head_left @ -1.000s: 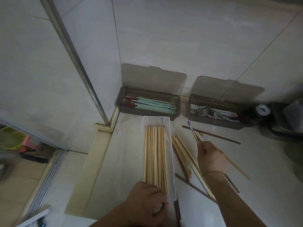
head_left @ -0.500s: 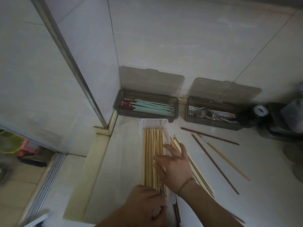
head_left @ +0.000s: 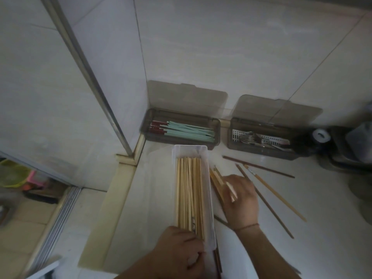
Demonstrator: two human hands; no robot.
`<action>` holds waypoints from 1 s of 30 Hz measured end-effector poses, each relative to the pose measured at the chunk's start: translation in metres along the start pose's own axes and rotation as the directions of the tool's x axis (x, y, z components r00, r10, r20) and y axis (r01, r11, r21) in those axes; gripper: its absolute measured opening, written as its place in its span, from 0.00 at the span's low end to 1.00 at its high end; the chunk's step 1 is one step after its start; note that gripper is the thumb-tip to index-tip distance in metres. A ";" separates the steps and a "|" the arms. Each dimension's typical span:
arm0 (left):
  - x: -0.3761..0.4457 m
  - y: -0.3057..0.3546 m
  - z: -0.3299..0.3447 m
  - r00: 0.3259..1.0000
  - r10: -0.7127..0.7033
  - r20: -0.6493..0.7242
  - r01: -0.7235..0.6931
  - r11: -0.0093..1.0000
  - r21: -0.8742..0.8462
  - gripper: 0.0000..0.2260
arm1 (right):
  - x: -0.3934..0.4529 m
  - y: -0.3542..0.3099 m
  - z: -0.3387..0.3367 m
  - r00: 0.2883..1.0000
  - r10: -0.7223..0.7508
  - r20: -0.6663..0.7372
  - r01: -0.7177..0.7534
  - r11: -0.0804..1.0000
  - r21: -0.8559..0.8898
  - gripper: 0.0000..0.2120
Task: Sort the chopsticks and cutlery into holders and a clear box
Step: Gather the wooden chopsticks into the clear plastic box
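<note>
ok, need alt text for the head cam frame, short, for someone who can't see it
A person's right hand gathers pale wooden chopsticks lying on a white counter, while the left hand steadies the near end of a clear box full of similar chopsticks. Against the wall, two open smoky holders contain mint-green chopsticks and metal cutlery; darker chopsticks lie loose at right.

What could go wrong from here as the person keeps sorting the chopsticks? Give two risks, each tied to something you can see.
1. The right hand is gathering pale wooden chopsticks beside dark chopsticks; a dark one might get swept into the wrong batch.
2. The clear box looks nearly full across its width, so new sticks may ride up over the rim, though the left hand steadies its near end.
</note>
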State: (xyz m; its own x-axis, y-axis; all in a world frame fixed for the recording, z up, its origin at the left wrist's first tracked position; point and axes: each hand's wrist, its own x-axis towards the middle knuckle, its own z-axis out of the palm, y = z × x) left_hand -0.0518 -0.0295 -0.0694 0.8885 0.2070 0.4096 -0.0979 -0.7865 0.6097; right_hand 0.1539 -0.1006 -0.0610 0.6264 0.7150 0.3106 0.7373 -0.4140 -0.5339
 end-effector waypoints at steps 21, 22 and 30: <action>0.002 0.001 -0.001 1.000 0.015 -0.013 -0.016 1.000 -0.019 0.08 | 0.010 0.007 -0.028 0.790 0.600 0.125 -0.613 0.778 0.140 0.06; 0.002 0.001 -0.001 1.000 0.015 -0.012 -0.015 1.000 -0.021 0.08 | 0.016 -0.002 -0.032 0.822 0.564 0.077 -0.566 0.797 0.212 0.07; 0.002 0.000 -0.001 0.999 0.029 -0.042 -0.031 0.998 -0.059 0.08 | 0.023 -0.054 -0.019 0.989 0.144 -0.023 -0.105 0.814 0.572 0.06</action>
State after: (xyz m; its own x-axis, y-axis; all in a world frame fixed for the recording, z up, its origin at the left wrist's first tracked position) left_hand -0.0504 -0.0285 -0.0675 0.8659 0.2081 0.4550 -0.1522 -0.7567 0.6357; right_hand 0.1336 -0.0721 -0.0102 0.7317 0.6347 0.2485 0.3892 -0.0897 -0.9168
